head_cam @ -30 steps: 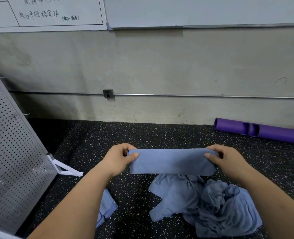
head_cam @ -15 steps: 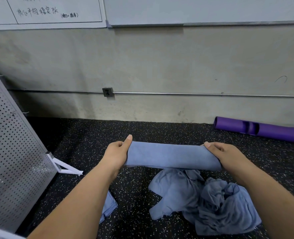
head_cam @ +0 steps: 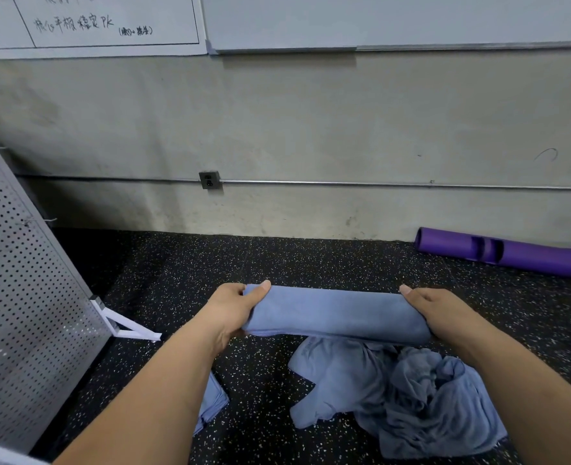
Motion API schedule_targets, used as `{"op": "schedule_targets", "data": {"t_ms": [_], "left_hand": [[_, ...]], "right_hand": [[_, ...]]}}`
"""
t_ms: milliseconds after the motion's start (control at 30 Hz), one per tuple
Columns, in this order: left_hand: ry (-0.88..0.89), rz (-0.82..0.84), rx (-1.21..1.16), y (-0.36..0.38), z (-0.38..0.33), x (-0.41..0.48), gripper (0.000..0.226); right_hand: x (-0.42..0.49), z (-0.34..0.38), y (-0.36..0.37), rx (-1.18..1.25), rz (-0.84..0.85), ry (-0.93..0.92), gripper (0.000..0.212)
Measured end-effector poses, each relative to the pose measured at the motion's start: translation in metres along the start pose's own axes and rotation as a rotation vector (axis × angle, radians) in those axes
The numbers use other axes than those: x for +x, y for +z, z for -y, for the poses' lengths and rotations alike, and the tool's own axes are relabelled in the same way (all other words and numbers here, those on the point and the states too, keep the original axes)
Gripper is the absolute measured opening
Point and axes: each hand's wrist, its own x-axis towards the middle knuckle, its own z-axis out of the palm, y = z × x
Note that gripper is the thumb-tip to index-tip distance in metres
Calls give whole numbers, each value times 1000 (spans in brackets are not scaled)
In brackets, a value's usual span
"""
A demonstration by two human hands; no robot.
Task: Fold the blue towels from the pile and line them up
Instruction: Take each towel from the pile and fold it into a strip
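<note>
I note left hand (head_cam: 233,307) and right hand (head_cam: 441,313) each gripping one end of folded towel (head_cam: 337,313), stretched between them. Under grip, toward me: pile (head_cam: 411,397) unfolded. Folded stack (head_cam: 213,401) beneath left forearm. I judge most work remains.

left hand (head_cam: 233,310), right hand (head_cam: 445,313) bare; forearms (head_cam: 150,397) unclothed; nails short.

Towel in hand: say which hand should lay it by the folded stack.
Left, probably. The left hand grips the towel at the end nearest the stack, which lies under that forearm; the right hand is by the pile.
</note>
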Motion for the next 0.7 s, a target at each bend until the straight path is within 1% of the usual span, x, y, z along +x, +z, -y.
{"op": "schedule_targets", "data": {"t_ms": [67,133,267,333,400,500,567,600,667,700], "left_hand": [[14,-3,15,1,-1,-2,47],[19,-18,22,1,-2,-2,47],[66,-73,53,1,-4,-4,51],[80,-99,35,2,-5,-5,53],[64,-110,8,3,-5,-4,51],[-12,-73,-43,3,-2,-3,51],[-47,-15,-82,3,-1,-3,51],[-57,22,-90,3,1,-3,51],[-37,65,-58,0,3,-1,52],[-12,64,-56,-2,4,0,53]], "right_hand": [[2,-2,3,36,15,8,65],[1,-2,5,91,32,24,64],[1,-2,5,90,25,33,75],[-1,1,6,105,19,46,70],[-5,6,7,124,30,59,60],[-12,14,11,200,62,94,39],[-18,17,13,320,140,112,27],[-20,18,13,345,187,98,25],[-19,15,9,329,233,52,35],[-18,14,6,320,224,25,37]]}}
